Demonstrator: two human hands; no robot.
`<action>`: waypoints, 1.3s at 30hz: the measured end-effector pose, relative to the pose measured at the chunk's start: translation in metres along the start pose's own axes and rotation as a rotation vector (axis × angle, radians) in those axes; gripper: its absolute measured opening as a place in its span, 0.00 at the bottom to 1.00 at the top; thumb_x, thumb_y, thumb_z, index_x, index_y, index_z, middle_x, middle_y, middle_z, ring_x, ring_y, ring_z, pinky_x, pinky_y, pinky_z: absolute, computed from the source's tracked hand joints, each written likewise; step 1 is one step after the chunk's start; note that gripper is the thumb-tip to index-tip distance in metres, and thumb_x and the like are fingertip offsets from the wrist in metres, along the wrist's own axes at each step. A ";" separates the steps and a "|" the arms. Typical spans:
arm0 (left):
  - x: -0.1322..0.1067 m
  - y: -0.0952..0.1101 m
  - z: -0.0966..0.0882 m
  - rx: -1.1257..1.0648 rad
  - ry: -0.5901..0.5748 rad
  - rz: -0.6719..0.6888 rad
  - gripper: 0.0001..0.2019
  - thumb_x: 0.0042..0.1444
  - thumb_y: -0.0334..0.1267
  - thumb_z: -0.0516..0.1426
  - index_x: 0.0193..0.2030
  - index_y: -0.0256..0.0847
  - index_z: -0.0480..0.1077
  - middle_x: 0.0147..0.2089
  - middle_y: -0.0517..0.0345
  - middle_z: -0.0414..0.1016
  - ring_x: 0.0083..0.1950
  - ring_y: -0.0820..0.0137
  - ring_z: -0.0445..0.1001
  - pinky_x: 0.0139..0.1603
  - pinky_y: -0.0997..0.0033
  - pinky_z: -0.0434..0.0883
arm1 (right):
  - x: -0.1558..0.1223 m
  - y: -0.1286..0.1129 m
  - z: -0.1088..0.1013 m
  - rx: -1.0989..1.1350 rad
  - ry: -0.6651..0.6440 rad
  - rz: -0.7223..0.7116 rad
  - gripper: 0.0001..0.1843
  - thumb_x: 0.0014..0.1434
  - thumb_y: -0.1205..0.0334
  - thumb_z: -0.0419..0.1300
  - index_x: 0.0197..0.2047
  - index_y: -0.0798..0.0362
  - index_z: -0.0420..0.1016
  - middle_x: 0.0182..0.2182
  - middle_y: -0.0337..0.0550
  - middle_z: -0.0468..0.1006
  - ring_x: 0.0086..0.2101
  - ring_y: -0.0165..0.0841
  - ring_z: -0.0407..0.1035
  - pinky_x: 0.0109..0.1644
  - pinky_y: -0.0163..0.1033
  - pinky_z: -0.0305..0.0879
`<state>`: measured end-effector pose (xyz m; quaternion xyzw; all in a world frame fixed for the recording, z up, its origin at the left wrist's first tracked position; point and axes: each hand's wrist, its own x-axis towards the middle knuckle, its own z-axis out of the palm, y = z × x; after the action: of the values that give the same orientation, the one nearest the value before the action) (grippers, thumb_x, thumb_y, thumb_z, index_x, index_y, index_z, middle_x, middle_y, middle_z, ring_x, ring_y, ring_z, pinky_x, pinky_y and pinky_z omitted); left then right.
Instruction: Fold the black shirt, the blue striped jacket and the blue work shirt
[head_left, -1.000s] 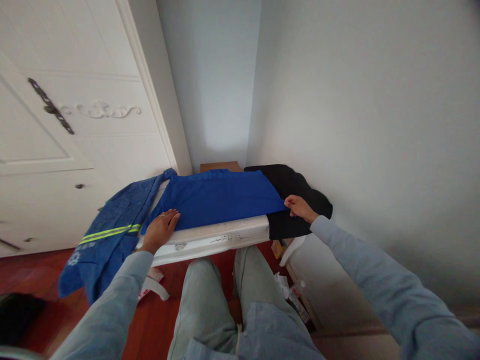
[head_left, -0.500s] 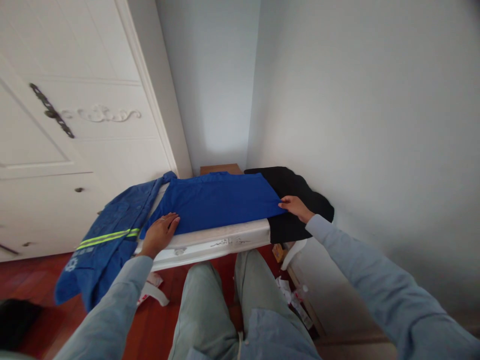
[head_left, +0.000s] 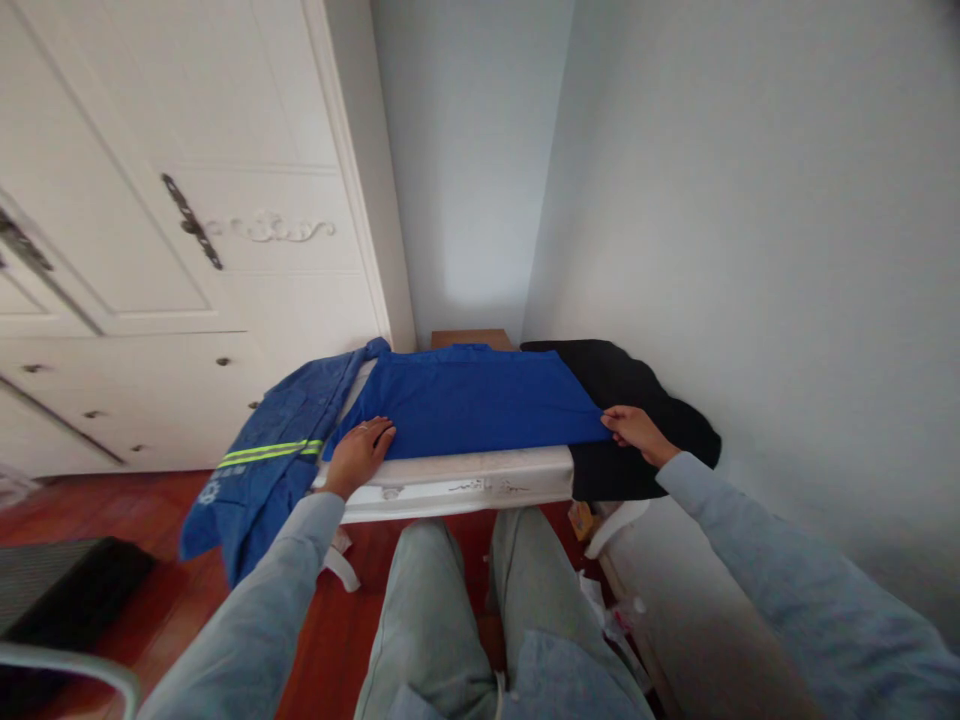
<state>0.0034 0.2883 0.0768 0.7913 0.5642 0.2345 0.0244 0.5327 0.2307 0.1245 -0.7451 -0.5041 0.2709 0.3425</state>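
One blue cloth (head_left: pixel 472 400) spread over our white counter (head_left: pixel 551 485).
Our left hand (head_left: pixel 361 455) lies flat, unclosed, on the cloth's front-left edge; our right grip (head_left: pixel 609 421) pinches its front-right corner above black fabric (head_left: pixel 626 385), the wall (head_left: pixel 750 280) close beyond.

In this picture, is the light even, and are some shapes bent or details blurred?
Head view: soft, dim light, the right wall darker low down; head view: wide-lens distortion seems to make the white wardrobe lean; head view: the print on the striped blue garment too blurred to read, the plain blue cloth without glare.
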 end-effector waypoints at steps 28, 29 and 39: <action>-0.005 0.005 0.008 0.291 -0.096 0.023 0.30 0.70 0.55 0.40 0.70 0.41 0.62 0.72 0.50 0.59 0.75 0.59 0.55 0.76 0.52 0.56 | 0.030 -0.048 0.127 -0.782 -0.401 -0.675 0.43 0.68 0.33 0.35 0.75 0.53 0.52 0.73 0.51 0.47 0.72 0.45 0.42 0.74 0.57 0.43; -0.005 0.006 0.008 0.291 -0.109 0.023 0.31 0.70 0.55 0.40 0.70 0.40 0.62 0.72 0.49 0.59 0.75 0.59 0.56 0.76 0.52 0.56 | 0.030 -0.049 0.126 -0.798 -0.405 -0.656 0.44 0.68 0.33 0.35 0.75 0.53 0.52 0.73 0.51 0.47 0.72 0.45 0.42 0.74 0.57 0.43; 0.038 0.027 -0.031 0.274 -0.193 0.074 0.29 0.69 0.56 0.40 0.58 0.40 0.73 0.63 0.45 0.72 0.65 0.56 0.70 0.66 0.52 0.67 | 0.029 -0.119 0.163 -0.771 -0.405 -0.732 0.50 0.67 0.30 0.33 0.75 0.61 0.51 0.72 0.57 0.48 0.72 0.48 0.44 0.74 0.56 0.45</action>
<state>0.0246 0.3059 0.1258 0.8262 0.5565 0.0789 -0.0381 0.3532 0.3269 0.1158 -0.5259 -0.8476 0.0685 0.0138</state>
